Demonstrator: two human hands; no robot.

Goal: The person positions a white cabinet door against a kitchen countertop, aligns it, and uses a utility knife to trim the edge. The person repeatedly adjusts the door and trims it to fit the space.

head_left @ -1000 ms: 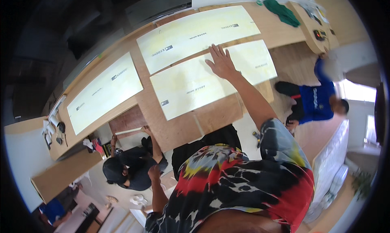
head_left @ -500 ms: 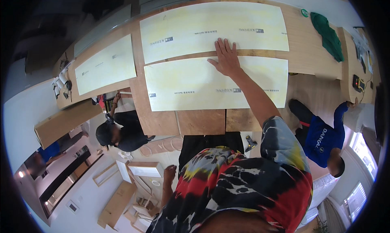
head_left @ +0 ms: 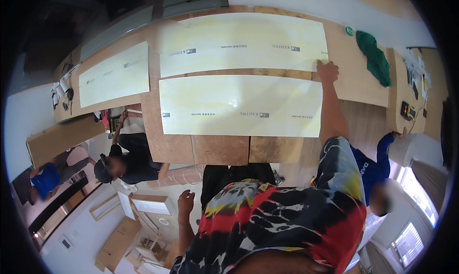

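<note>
My right hand [head_left: 327,71] is at the near right corner of the far pale yellow-white sheet [head_left: 215,34], its fingers curled at the edge as if pinching it. A matching near sheet [head_left: 205,99] lies flat just below, parallel, with a narrow gap of brown wood showing between the two. Both rest on a brown wooden board worktop [head_left: 220,152]. Down by my side hangs my left hand [head_left: 185,201], away from the worktop, with loosely bent fingers and nothing visible in it.
Another pale sheet [head_left: 114,75] lies on the left. A green cloth [head_left: 374,59] and a yellow-black tool [head_left: 407,110] are at the right. A person in black [head_left: 131,164] is at the left, a person in blue [head_left: 368,161] at the right. Cardboard boxes [head_left: 64,139] stand low left.
My right hand has slid right from the middle of the sheets to the far sheet's right corner, its spread fingers now curled. The whole view has shifted slightly.
</note>
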